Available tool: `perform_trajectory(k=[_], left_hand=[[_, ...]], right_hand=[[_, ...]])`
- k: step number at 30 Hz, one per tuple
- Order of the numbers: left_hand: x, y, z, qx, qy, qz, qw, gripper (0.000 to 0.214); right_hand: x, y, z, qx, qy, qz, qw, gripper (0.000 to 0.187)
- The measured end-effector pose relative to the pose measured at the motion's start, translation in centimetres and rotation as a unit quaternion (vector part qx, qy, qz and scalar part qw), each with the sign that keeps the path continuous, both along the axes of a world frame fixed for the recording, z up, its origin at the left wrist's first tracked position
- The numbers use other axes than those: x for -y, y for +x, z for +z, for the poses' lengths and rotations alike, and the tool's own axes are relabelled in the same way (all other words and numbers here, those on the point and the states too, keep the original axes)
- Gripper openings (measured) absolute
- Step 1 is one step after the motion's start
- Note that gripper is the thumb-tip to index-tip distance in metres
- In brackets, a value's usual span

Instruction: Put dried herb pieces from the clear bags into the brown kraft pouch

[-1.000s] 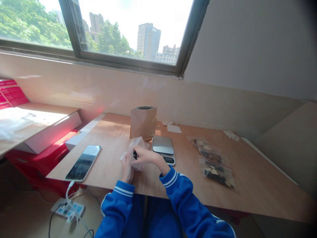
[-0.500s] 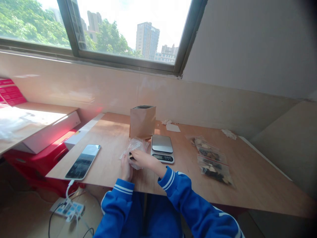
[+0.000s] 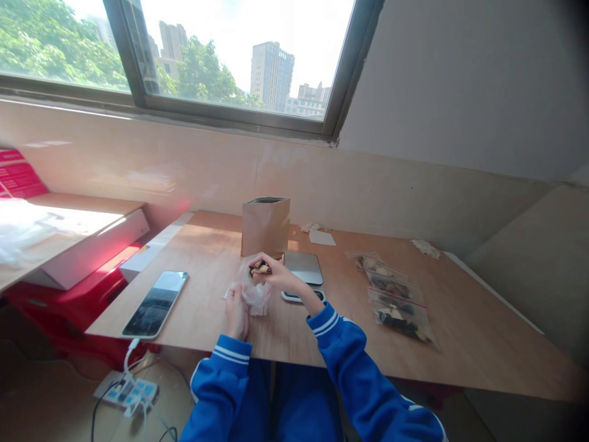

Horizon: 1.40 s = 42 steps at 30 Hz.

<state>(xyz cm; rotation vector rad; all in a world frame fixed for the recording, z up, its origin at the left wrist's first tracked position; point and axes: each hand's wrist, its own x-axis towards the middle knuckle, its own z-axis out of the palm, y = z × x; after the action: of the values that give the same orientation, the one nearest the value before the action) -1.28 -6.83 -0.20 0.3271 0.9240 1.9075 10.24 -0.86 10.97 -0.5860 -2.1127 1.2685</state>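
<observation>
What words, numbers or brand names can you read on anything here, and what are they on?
Nothing here can be read for certain.
Digital kitchen scale: display partly hidden, no digits readable.
Red box: printed markings, too small and blurred to read.
Kraft stand-up pouch: no print visible.
Smartphone: dark screen, nothing readable.
Clear plastic bag: no readable print.
Three zip bags: red stripes, no legible text.

Left hand [image 3: 236, 314]: upright at centre, your fingers [image 3: 234, 301] pointing far.
Right hand [image 3: 278, 273]: crossing left above it, fingertips [image 3: 263, 261] curled into a pinch.
Right arm [image 3: 343, 353]: bent, blue-sleeved.
</observation>
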Motion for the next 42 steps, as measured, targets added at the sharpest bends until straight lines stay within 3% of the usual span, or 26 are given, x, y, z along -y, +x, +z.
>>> perform_trajectory(k=[3, 6, 10, 14, 16, 20, 24, 27, 30, 33, 38, 42], left_hand=[[0.0, 0.0, 0.1, -0.006, -0.011, 0.002, 1.0, 0.033], [0.1, 0.1, 0.0, -0.007, -0.026, 0.006, 1.0, 0.032], [0.1, 0.1, 0.0, -0.005, -0.026, 0.008, 1.0, 0.032], [0.1, 0.0, 0.0, -0.013, -0.03, 0.006, 0.999, 0.036], [0.1, -0.1, 0.0, -0.017, -0.033, 0.003, 0.999, 0.038], [0.1, -0.1, 0.2, -0.011, -0.03, 0.002, 0.999, 0.041], [0.3, 0.0, 0.6, -0.015, -0.03, -0.003, 0.999, 0.041], [0.4, 0.1, 0.9, -0.016, -0.027, -0.004, 0.999, 0.039], [0.4, 0.1, 1.1, -0.008, -0.027, -0.005, 1.0, 0.038], [0.4, 0.1, 1.2, -0.008, -0.025, -0.011, 1.0, 0.036], [0.6, 0.1, 1.5, -0.001, -0.028, -0.018, 0.999, 0.035], [0.8, 0.1, 1.9, 0.01, -0.032, -0.024, 0.999, 0.035]], right_hand=[[-0.4, 1.1, 2.2, -0.017, -0.047, -0.018, 0.999, 0.028], [-1.8, 1.8, 5.0, -0.042, -0.029, -0.067, 0.996, 0.036], [-6.4, 0.9, 9.1, -0.119, 0.079, -0.172, 0.975, 0.038], [-12.0, -1.3, 11.6, -0.114, 0.221, -0.293, 0.923, 0.028], [-13.8, -2.3, 11.6, -0.069, 0.271, -0.319, 0.906, 0.025], [-14.9, -3.2, 10.0, 0.016, 0.307, -0.281, 0.909, 0.029], [-14.6, -2.8, 9.2, 0.003, 0.282, -0.243, 0.928, 0.027], [-14.3, -2.1, 9.4, 0.015, 0.243, -0.198, 0.949, 0.025], [-14.0, -1.7, 9.9, 0.064, 0.248, -0.184, 0.949, 0.021], [-13.6, -1.8, 10.4, 0.148, 0.274, -0.218, 0.925, 0.021], [-13.2, -3.3, 10.4, 0.288, 0.313, -0.276, 0.862, 0.046], [-12.7, -4.2, 10.1, 0.325, 0.368, -0.271, 0.828, 0.038]])
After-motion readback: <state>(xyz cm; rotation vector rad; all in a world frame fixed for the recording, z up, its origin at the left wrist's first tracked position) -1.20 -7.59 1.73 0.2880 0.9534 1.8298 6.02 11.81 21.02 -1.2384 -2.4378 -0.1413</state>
